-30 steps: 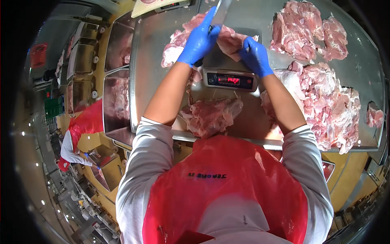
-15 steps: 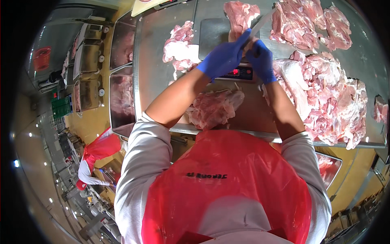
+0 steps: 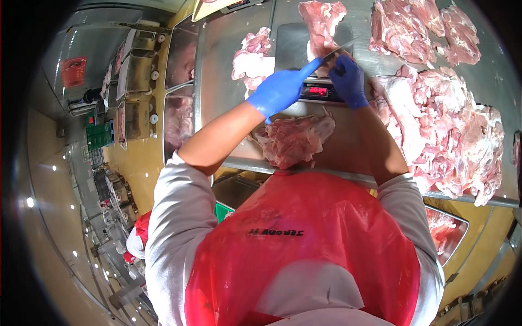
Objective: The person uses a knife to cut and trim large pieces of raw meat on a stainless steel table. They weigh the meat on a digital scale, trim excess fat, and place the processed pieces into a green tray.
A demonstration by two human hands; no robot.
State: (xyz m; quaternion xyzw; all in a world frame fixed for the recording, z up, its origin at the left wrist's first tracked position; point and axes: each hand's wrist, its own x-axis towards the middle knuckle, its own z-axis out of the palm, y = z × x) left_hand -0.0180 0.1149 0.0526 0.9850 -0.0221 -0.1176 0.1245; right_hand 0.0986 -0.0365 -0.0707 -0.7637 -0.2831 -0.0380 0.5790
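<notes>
Blue-gloved, my left hand (image 3: 278,91) gripped the knife (image 3: 333,53); my right hand (image 3: 348,81) had slid forward, pinching the meat (image 3: 321,22) on the scale (image 3: 304,54), cut beginning.

Scale display (image 3: 321,91), narrow dark rectangle with glowing red digits, at bench centre between both gloved hands, red square sign (image 3: 73,71) on grey wall, far left.
</notes>
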